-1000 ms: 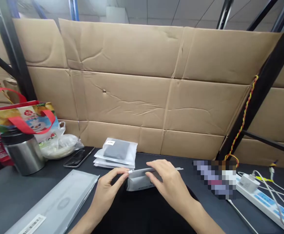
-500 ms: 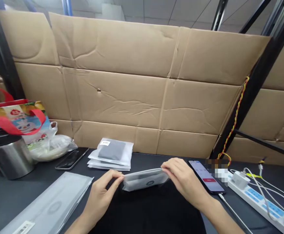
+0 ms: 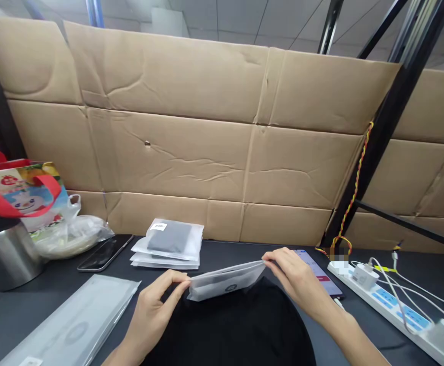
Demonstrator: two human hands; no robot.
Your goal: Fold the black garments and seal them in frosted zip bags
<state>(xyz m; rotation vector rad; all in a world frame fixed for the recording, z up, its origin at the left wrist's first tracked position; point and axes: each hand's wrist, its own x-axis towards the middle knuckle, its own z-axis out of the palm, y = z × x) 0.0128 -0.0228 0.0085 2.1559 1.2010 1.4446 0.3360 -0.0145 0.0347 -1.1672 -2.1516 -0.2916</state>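
Note:
A frosted plastic bag (image 3: 216, 288) with a small round dark mark hangs tilted between my hands, in the lower middle of the view. My left hand (image 3: 159, 302) pinches its left corner between thumb and fingers. At the upper right corner, my right hand (image 3: 292, 272) pinches the bag's edge, a bit higher than the left. What lies inside the bag is hard to make out. Black cloth (image 3: 237, 330) fills the space below it. To the left lie larger frosted bags (image 3: 73, 320) with a round mark. Behind stands a stack of bags (image 3: 168, 241) with dark contents.
A dark phone (image 3: 105, 253) and a steel cup (image 3: 10, 254) are at the left, beside a colourful carrier bag (image 3: 27, 195). On the right are a lit phone (image 3: 319, 274) and a power strip (image 3: 393, 307) with white cables. Cardboard (image 3: 184, 122) walls the table's back.
My right hand has shifted slightly right along with its corner, drawing the bag's edge a little wider. The camera view has turned slightly right.

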